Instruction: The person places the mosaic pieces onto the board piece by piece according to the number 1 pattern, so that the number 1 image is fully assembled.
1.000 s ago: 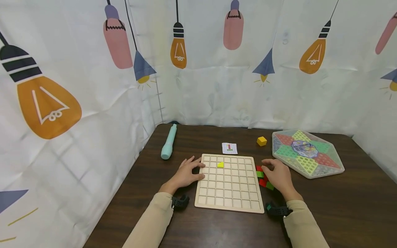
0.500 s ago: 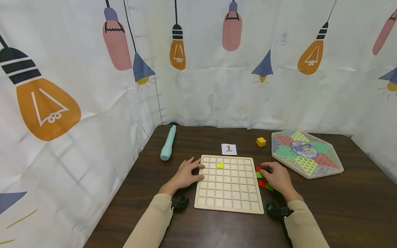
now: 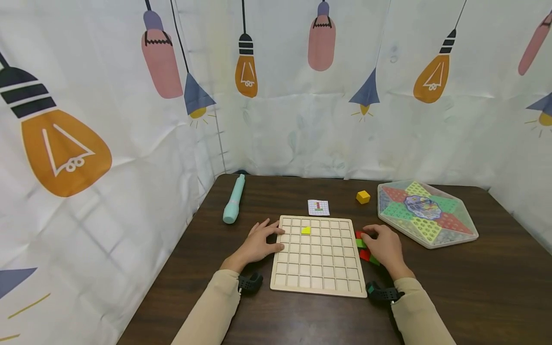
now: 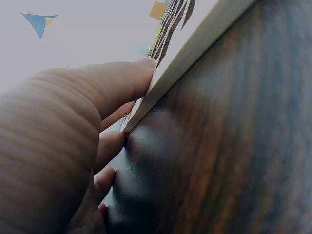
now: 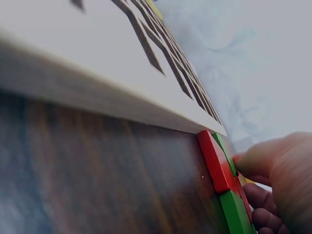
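A pale wooden grid board (image 3: 319, 256) lies flat on the table, with a yellow triangular piece (image 3: 306, 230) in one of its upper squares. My left hand (image 3: 255, 243) rests at the board's left edge, thumb on the rim and fingers spread along the side. Right of the board, my right hand (image 3: 384, 244) bends over several small red and green blocks, thumb and index finger pinching at a red block (image 3: 359, 234). A green block (image 3: 360, 243) sits just nearer, and another red block (image 5: 217, 163) shows in the right wrist view. The hand hides part of the group.
Beyond the board lies a small printed grid card (image 3: 318, 207). A yellow cube (image 3: 363, 197) stands behind the right hand, and a hexagonal Chinese checkers box (image 3: 427, 213) is at the right. A mint-green bottle-shaped object (image 3: 234, 199) lies at the back left.
The right hand shifts very slightly toward the board over the blocks, and its wrist moves a little left. The left hand and the board stay in place.
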`<state>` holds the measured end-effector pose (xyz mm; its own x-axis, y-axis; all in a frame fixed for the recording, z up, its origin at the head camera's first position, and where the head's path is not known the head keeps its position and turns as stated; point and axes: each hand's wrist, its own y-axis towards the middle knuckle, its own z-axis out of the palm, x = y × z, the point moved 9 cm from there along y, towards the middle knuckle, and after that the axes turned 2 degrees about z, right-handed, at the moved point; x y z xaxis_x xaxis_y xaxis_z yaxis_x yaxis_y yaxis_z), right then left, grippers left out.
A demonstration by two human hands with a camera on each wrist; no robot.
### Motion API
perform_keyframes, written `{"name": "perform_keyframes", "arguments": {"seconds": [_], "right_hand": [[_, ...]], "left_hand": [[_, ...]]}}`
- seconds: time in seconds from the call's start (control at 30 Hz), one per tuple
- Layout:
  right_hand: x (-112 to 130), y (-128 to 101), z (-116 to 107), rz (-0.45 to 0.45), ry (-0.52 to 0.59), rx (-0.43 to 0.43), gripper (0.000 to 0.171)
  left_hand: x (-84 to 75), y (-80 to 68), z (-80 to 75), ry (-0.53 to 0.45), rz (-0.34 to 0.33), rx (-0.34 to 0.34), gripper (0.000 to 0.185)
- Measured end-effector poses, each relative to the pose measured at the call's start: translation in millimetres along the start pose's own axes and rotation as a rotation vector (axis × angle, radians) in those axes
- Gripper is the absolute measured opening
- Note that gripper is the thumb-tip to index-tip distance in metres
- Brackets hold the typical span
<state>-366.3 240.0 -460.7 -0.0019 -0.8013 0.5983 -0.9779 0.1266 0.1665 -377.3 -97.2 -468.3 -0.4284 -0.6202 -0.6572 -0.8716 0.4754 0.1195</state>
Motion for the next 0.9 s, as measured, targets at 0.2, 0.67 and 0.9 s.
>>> {"name": "perform_keyframes", "arguments": {"seconds": [0.2,0.67,0.9], "right_hand": [[0.7,-0.2,0.8,-0.007,-0.001,0.015,0.033],[2.3,0.1,0.1,0.027,-0.011,-0.001,0.033],[0.6,1.0,0.2,-0.002,-0.034,0.025,0.035]], "left_hand": [[-0.1,0.0,-0.3,-0.006,0.007,-0.004,0.041],[-1.8,-0.3,-1.6,-0.017,0.007,-0.011,0.04],[-2.4,-0.3,-1.3,-0.019,0.004,-0.012,0.04]]}}
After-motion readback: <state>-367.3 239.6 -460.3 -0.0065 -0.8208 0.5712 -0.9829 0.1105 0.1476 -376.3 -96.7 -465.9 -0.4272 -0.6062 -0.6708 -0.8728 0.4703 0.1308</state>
